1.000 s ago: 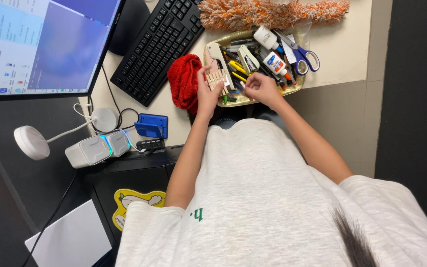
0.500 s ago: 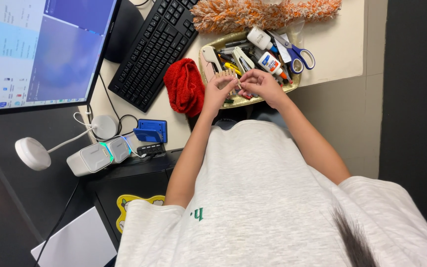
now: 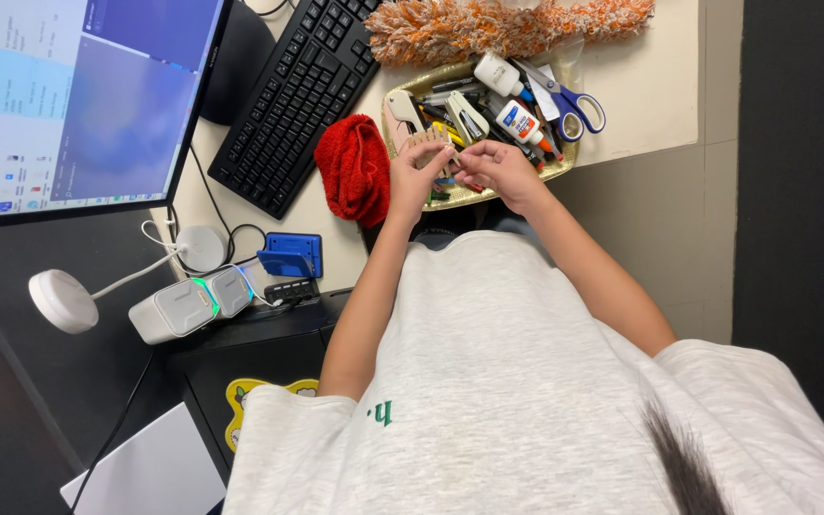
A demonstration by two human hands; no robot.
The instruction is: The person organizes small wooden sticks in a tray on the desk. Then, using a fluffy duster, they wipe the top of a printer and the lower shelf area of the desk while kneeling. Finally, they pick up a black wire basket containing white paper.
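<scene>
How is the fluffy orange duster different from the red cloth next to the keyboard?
The fluffy orange and white duster is long and stretched out along the far side of the desk; the red knitted cloth is short and bunched in a lump. The duster looks shaggy and two-coloured; the cloth is plain red and ribbed. The cloth lies right beside the left hand; the duster lies beyond the yellow tray. Both look soft.

Pale, matt wooden clothespins (image 3: 428, 145) pinched between left hand (image 3: 412, 181) and right hand (image 3: 496, 167); woven straw-coloured tray (image 3: 565, 164); fuzzy red knitted cloth (image 3: 355, 170); glossy white plastic glue bottle (image 3: 523, 122); blue plastic-handled metal scissors (image 3: 569, 97); matt black plastic keyboard (image 3: 302, 91); fluffy orange duster (image 3: 507, 24).
</scene>
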